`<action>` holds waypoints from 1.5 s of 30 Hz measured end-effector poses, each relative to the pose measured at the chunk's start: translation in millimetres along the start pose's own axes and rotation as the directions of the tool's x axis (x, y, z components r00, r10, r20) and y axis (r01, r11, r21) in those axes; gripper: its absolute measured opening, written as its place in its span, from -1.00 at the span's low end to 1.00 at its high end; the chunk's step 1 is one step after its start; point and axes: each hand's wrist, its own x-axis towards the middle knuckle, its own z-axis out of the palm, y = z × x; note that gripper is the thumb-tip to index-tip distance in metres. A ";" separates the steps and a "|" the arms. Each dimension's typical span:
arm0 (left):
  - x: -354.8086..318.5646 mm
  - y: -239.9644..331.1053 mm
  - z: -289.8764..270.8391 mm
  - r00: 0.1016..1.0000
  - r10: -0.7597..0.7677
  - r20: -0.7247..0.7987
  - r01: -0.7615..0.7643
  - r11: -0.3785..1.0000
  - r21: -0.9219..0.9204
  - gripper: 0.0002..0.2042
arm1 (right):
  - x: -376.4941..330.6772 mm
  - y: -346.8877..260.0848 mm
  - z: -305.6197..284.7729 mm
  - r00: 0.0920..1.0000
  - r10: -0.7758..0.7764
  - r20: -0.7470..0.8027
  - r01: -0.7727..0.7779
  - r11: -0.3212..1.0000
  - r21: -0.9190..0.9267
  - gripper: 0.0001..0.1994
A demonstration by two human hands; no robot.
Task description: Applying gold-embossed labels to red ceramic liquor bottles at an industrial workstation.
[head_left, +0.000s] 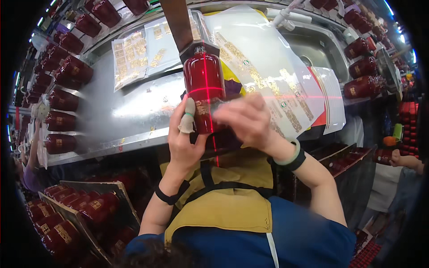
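Observation:
A glossy dark red bottle (203,73) lies in front of me, its neck end against a metal holder (199,47). Red laser lines cross on its side. My left hand (182,140) grips the bottle's near left side; a pale finger cot with a green band covers one finger. Close over the near part of the bottle is my right hand (248,118), curled and blurred by motion. At its fingertips a gold decal (203,108) shows on the bottle, with a see-through patch beside it. What the right fingers pinch is too smeared to name.
Clear sheets with gold decals (254,76) lie on the metal worktop (103,105), with more decal sheets (132,58) at left. A steel sink (319,47) is at the far right. Red bottles line both sides; a rack (96,219) holds several. Another person's hand (404,161) holds one.

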 end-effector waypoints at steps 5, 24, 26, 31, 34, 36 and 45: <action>7.6 19.4 3.1 0.991 0.025 0.131 -0.050 0.979 0.198 -0.27 | 1.2 -20.1 -27.8 0.987 0.130 0.096 -0.158 0.904 0.396 -0.79; 8.3 49.4 18.9 0.975 -0.004 0.220 -0.086 0.914 0.397 -0.25 | 22.3 20.8 -243.2 0.025 0.436 -0.900 -0.382 0.836 0.394 -0.62; 8.0 48.9 18.1 0.975 -0.005 0.223 -0.087 0.912 0.401 -0.25 | 17.3 7.8 -237.2 0.210 0.311 -0.927 -0.278 0.928 0.249 -0.65; 11.3 49.9 20.2 0.979 -0.022 0.201 -0.056 0.925 0.376 -0.24 | -0.3 44.2 -163.6 0.456 0.666 -0.591 -0.540 0.734 0.411 -0.73; 7.6 40.0 13.7 0.987 -0.042 0.158 -0.011 0.946 0.323 -0.20 | -7.6 48.3 -99.2 0.515 0.835 -0.191 -0.733 0.546 0.406 -0.73; 8.0 35.8 -1.5 0.986 -0.106 0.128 0.078 0.975 0.210 -0.20 | 1.1 28.1 -71.4 0.639 0.769 -0.013 -0.702 0.589 0.401 -0.68; 17.8 -8.5 4.2 0.935 -0.289 0.207 0.328 0.926 -0.189 0.06 | -11.3 -16.8 -10.0 0.987 -0.059 0.151 0.040 0.991 0.125 -0.81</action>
